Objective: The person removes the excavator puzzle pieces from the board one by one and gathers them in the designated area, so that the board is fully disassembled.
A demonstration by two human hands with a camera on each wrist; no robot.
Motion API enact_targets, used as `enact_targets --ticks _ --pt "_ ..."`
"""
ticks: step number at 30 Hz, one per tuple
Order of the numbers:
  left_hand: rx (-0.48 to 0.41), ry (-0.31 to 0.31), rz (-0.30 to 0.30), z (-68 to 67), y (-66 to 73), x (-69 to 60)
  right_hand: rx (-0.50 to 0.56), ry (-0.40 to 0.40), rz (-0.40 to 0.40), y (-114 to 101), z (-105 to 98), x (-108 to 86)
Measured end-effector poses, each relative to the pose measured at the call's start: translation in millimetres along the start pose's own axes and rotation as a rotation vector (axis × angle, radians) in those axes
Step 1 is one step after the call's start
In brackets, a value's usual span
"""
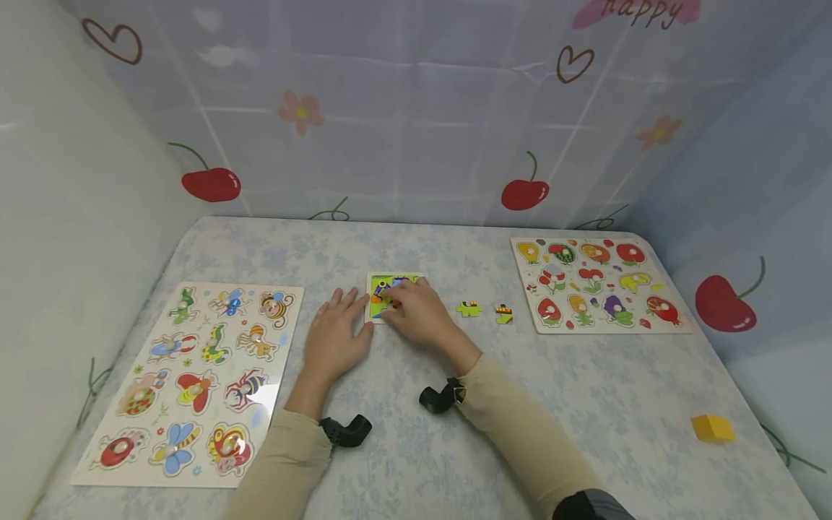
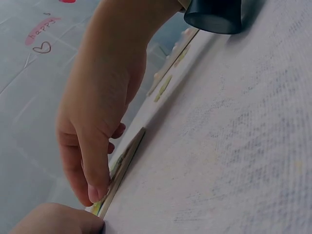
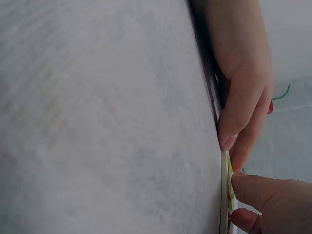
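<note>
My right hand is over a small, brightly coloured jigsaw puzzle in a light frame. Its bent thumb and fingers pinch a puzzle piece at the board's surface; the piece is mostly hidden beneath them. Flat on the table, my left hand lies along the puzzle's left side, fingers stretched forward and thumb at the frame's lower left corner. In the left wrist view the puzzle's edge shows below the right fingers. Two loose yellow-green puzzle pieces lie right of the board, one nearer and one farther off.
A large insect peg board lies at the left, partly behind the left sleeve. At the back right is a fruit peg board. A yellow block sits near the right edge. A patterned curtain stands behind the table.
</note>
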State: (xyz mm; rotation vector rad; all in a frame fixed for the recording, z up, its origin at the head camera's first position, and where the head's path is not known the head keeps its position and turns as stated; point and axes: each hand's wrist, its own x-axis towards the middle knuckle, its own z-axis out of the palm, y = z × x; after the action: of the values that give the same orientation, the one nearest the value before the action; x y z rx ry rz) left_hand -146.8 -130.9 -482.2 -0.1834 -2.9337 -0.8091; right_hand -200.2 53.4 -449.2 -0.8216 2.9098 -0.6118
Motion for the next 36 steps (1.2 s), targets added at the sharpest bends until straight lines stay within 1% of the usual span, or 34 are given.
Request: enact_targets --ticks 4,8,10,17,22,27,31,34,36 --pt "0.000 -0.006 0.002 -0.2 0.4 -0.2 -0.025 -0.012 -0.017 -3.0 2.1 2.6" --pt "0.000 -0.008 0.000 0.7 0.2 0.1 -0.017 -0.017 -0.002 -3.5 3.1 4.0" --pt "0.001 -0.007 -0.002 1.0 0.3 0.1 0.014 -0.017 0.005 -3.1 3.5 4.8" --pt "0.007 -0.007 0.003 1.6 0.8 0.1 0.196 0.011 0.011 0.0 6.3 6.3" --pt "0.011 0.001 0.004 2.2 0.1 0.1 0.256 0.008 0.000 1.0 6.6 5.6" --pt "0.010 0.006 0.002 2.5 -0.3 0.6 0.341 0.018 0.000 6.7 3.6 2.9" --pt "0.012 0.005 -0.009 2.9 -0.5 1.1 0.385 0.021 0.052 15.1 -5.6 -5.3" --pt "0.008 0.001 -0.018 2.0 0.6 0.4 0.374 0.021 0.113 23.2 -15.3 -15.3" --pt "0.005 0.000 -0.021 1.1 1.5 -0.3 0.358 0.028 0.140 30.4 -21.4 -22.6"
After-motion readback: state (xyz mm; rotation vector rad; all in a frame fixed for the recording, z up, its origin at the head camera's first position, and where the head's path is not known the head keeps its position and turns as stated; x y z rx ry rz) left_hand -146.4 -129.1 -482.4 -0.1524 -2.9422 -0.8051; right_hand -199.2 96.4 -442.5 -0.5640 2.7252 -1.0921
